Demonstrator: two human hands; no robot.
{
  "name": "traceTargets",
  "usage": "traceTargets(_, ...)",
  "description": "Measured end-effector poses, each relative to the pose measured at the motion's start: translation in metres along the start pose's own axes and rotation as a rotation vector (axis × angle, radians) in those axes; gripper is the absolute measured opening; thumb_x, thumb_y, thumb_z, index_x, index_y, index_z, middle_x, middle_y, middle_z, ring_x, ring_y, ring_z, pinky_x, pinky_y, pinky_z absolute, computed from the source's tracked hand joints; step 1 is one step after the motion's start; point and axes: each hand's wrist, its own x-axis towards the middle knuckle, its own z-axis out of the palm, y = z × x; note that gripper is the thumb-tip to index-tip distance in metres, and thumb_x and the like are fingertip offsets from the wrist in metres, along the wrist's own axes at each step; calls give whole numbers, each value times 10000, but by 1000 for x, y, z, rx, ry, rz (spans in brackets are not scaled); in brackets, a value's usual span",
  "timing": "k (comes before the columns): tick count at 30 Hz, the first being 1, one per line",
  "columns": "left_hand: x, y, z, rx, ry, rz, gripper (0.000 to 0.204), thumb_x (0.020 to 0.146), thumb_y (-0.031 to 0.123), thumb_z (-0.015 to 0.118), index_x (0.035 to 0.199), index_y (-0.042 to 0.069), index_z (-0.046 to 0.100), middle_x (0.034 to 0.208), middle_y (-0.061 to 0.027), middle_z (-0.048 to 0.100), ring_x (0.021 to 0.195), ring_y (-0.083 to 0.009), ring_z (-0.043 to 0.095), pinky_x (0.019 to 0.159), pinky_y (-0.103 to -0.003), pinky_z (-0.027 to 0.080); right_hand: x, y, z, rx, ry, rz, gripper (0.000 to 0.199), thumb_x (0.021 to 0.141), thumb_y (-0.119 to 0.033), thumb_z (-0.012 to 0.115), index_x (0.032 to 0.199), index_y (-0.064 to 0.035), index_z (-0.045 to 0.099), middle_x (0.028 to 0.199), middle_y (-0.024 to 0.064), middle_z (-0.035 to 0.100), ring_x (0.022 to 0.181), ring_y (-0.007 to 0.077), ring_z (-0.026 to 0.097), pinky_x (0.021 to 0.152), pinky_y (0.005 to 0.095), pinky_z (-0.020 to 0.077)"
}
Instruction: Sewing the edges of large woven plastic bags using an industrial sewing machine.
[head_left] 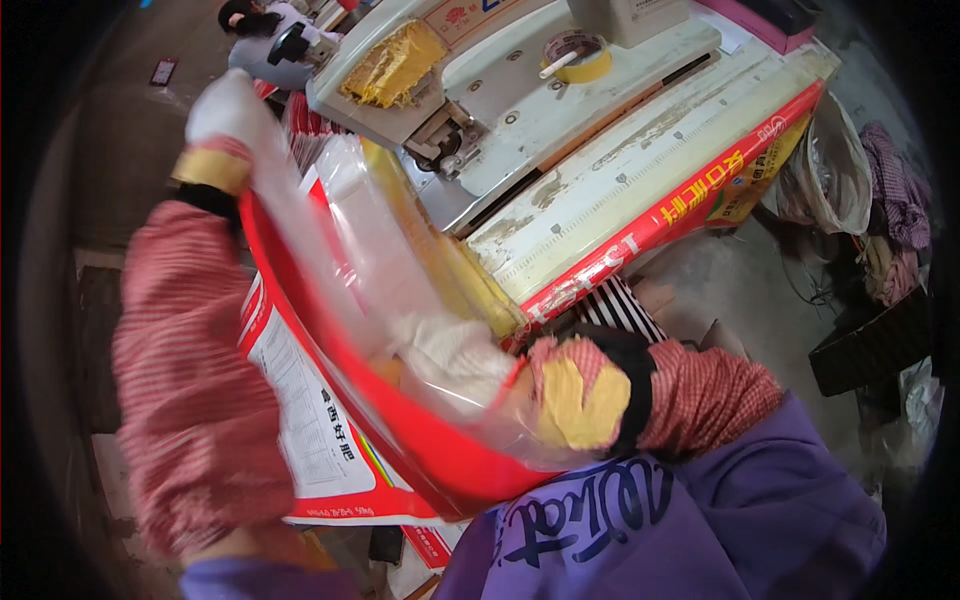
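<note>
A red-and-white printed sack with a clear plastic liner stretches between my hands. My left hand, in a white glove and raised at the far left, is closed on the upper end of the liner beside the sack's red edge; motion blurs its fingers. My right hand, also in a white glove, is lower at the sack's mouth, with clear film over it. Its fingers are hidden by the film and blur. Yellow patches cover both wrists. Beyond the sack stands a sewing machine.
A worktable edge with a red printed strip runs to the right. On the machine bed lie a tape roll and a small white stick. A yellow pad is stuck on the machine. Another person is at upper left. Cloths hang at right.
</note>
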Motion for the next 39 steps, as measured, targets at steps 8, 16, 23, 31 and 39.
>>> traceTargets(8,-138,153,57,-121,246,209,167,747,102,528,887,117,617,800,-91,599,717,-310,576,645,-437,447,-78,53,-48,827,-83,488,219,791,-65,591,1009,-41,591,821,49,624,775,107,572,652,225,463)
traceTargets(16,-135,130,80,-619,321,255,249,787,166,546,1035,151,559,1019,-65,583,794,-299,597,643,-366,486,-65,48,-49,865,176,774,253,823,-37,549,1069,14,580,927,91,636,817,115,574,743,237,460)
traceTargets(23,-126,136,40,-770,-115,17,161,748,101,569,886,76,649,818,-131,618,778,-327,585,694,-363,471,-74,42,-55,166,-38,551,399,705,-167,747,1026,24,607,858,39,635,765,78,543,683,221,441)
traceTargets(31,-159,125,79,-1285,-527,-4,167,864,155,514,926,90,654,858,-143,634,776,-305,596,717,-318,465,-71,21,-65,-490,-469,446,623,695,-509,611,1212,-174,518,605,104,582,534,287,589,490,357,476)
traceTargets(39,-84,93,201,-487,-193,107,234,787,260,568,842,53,664,859,-182,642,810,-350,610,737,-383,491,-6,44,-36,-595,-317,221,356,689,-225,629,1004,-71,566,633,62,570,556,233,595,499,362,469)
